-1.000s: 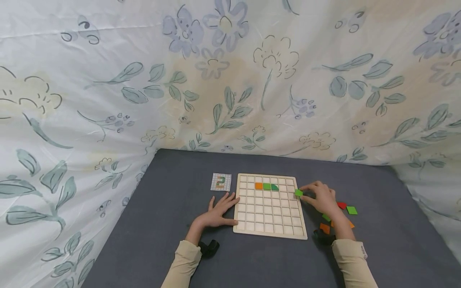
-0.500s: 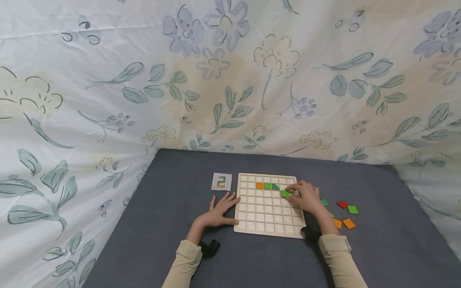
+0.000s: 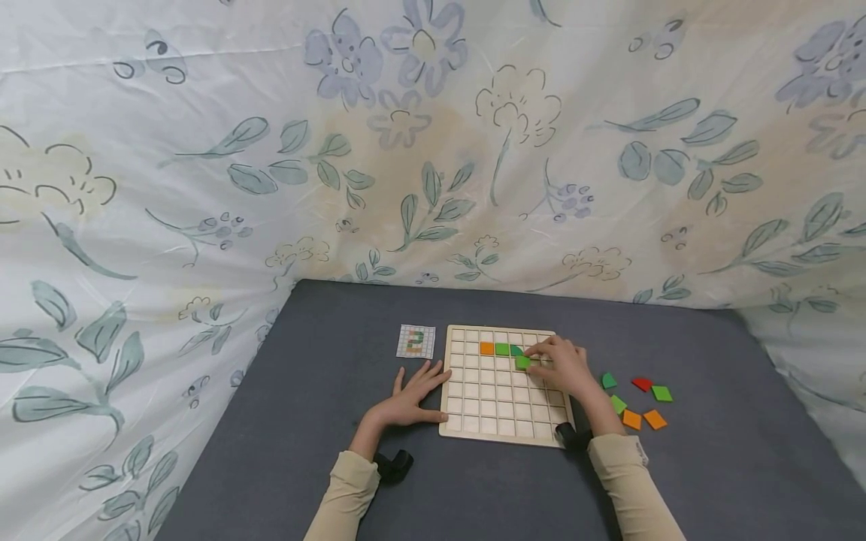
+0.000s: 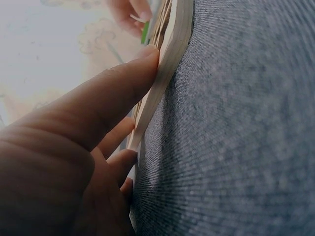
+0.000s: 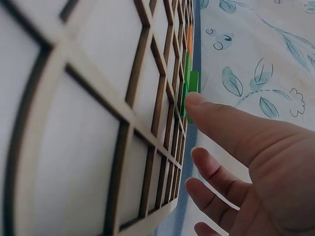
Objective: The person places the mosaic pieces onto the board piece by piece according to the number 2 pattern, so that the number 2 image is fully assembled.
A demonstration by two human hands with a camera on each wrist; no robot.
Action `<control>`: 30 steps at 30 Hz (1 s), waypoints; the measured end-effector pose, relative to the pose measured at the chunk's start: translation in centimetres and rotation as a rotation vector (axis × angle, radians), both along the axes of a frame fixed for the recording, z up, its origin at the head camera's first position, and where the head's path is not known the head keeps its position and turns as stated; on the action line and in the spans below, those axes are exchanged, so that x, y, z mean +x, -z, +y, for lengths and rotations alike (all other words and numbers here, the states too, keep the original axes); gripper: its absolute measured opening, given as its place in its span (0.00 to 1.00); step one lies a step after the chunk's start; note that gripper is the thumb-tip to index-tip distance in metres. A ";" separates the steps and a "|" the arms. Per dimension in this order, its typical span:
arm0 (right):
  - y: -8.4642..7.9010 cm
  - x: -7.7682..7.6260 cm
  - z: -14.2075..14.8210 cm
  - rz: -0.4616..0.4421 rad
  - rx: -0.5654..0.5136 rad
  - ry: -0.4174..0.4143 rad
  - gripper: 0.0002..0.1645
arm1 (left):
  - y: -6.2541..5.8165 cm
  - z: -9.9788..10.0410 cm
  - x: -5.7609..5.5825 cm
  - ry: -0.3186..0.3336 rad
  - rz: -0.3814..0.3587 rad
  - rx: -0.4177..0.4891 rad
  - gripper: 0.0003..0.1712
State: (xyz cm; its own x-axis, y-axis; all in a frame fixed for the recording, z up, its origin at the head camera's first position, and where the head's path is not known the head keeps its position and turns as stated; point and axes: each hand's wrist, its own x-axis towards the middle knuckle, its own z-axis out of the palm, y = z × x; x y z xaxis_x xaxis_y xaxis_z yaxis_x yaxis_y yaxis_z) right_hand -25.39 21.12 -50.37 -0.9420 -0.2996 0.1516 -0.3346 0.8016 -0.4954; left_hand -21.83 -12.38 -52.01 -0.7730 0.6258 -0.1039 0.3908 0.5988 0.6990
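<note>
On the wooden grid board point(image 3: 504, 421), in the third row just below the dark green piece, lies the green square tile point(image 3: 522, 363) under the fingertips of the right hand point(image 3: 563, 366). The tile sits directly ahead of the fingers, toward the person's left, touching them; the right wrist view shows the index fingertip point(image 5: 197, 100) extended and pressed against the tile's edge point(image 5: 193, 82), the remaining fingers loosely curved and holding nothing. Whether the tile is fully seated in its cell cannot be told. Being square, it has no long axis; its sides run roughly parallel to the grid ribs. The right hand is plainly the nearer one. The left hand point(image 3: 409, 402) lies flat and spread on the grey fabric surface point(image 3: 304, 421), its thumb point(image 4: 123, 88) straight against the board's left edge point(image 4: 170, 64), bracing it without gripping.

Materials: the board is pale, thin plywood with dark laser-cut ribs forming shallow square cells; tiles are flat, matte-painted and hard-edged. An orange tile point(image 3: 486, 349) and a green tile point(image 3: 501, 349) occupy the second row. Loose tiles point(image 3: 639, 402) lie on the cloth to the right, near the right sleeve. A small pattern card point(image 3: 416, 341) rests just beside the board's far left corner.
</note>
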 end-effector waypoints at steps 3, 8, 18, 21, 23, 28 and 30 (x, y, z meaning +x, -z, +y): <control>0.1 -0.1 -0.2 -0.003 0.007 0.002 0.15 | 0.0 0.0 0.0 0.002 -0.004 0.006 0.45; 0.2 -0.3 -0.5 0.001 0.020 0.005 0.15 | 0.1 0.0 0.0 0.003 -0.007 0.002 0.45; 0.2 -0.5 -0.8 0.031 0.027 -0.008 0.16 | 0.2 0.1 -0.2 -0.003 -0.010 -0.015 0.45; 0.3 -0.5 -0.8 0.027 0.031 -0.008 0.16 | 0.1 0.0 -0.1 -0.003 -0.011 -0.013 0.45; 0.3 -0.6 -0.8 0.022 0.033 -0.009 0.16 | 0.2 0.1 -0.1 -0.002 -0.008 -0.008 0.45; 0.3 -0.6 -0.8 0.021 0.026 -0.016 0.16 | 0.3 0.1 -0.2 0.002 0.001 -0.002 0.45; 0.2 -0.5 -0.8 0.020 0.024 -0.017 0.16 | 0.3 0.1 -0.2 0.002 0.002 -0.004 0.45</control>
